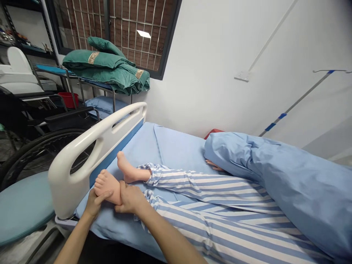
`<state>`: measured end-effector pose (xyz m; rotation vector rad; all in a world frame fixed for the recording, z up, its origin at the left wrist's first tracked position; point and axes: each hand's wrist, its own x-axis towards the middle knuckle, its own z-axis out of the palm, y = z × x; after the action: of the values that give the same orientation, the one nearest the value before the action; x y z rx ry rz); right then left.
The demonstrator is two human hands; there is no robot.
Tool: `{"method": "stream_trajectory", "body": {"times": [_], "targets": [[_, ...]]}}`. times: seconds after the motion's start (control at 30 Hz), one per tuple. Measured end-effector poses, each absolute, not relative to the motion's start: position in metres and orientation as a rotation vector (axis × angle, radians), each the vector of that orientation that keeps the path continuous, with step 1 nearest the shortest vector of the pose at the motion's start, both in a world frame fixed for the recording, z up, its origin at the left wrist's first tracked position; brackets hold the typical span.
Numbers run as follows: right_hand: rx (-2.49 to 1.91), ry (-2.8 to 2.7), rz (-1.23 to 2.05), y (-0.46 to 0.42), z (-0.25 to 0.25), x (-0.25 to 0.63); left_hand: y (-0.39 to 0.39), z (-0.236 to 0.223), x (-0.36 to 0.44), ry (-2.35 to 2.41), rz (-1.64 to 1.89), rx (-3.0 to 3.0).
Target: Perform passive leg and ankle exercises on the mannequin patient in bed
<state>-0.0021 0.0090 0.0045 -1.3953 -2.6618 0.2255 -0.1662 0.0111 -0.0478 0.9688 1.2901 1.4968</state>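
On the bed lies a figure in blue-and-white striped trousers (192,183), with smooth feet like a manikin's. My left hand (95,203) grips the front of the nearer manikin foot (111,184), thumb across the sole side or top, I cannot tell which; the fingers behind are hidden. Around the ankle of that same foot my right hand (132,200) is closed, thumb below and fingers above. The other foot (128,169) rests just beyond, toes up, out of my grasp. Part of a hand (214,165) of the figure shows under a blue quilt (247,154).
A white bed end board (82,146) stands just left of the feet. Beyond it are a wheelchair (66,128), a teal round-cornered seat (26,205) and a rack with green folded bedding (110,66). A drip pole (297,102) leans in view at right.
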Motion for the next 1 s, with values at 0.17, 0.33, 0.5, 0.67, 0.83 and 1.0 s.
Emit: {"method": "stream_trajectory", "body": {"times": [0.17, 0.33, 0.5, 0.67, 0.83, 1.0], "targets": [[-1.413, -2.666, 0.198, 0.008, 0.004, -0.004, 0.013, -0.019, -0.194, 1.407, 1.074, 1.254], [-1.425, -2.653, 0.231, 0.008, 0.004, -0.005, 0.010, -0.016, -0.190, 1.445, 1.100, 1.247], [-1.436, -2.654, 0.250, 0.011, 0.001, -0.007, 0.010, -0.040, -0.154, 1.124, 1.566, 0.720], [-1.481, -2.658, 0.223, 0.013, -0.005, -0.008, 0.015, -0.050, -0.145, 1.042, 1.641, 0.488], [-1.465, -2.668, 0.210, 0.011, 0.000, -0.008, 0.013, -0.049, -0.155, 1.059, 1.552, 0.614], [-1.499, -2.631, 0.212, 0.007, 0.005, -0.009, 0.009, -0.037, -0.168, 1.142, 1.365, 0.803]]}}
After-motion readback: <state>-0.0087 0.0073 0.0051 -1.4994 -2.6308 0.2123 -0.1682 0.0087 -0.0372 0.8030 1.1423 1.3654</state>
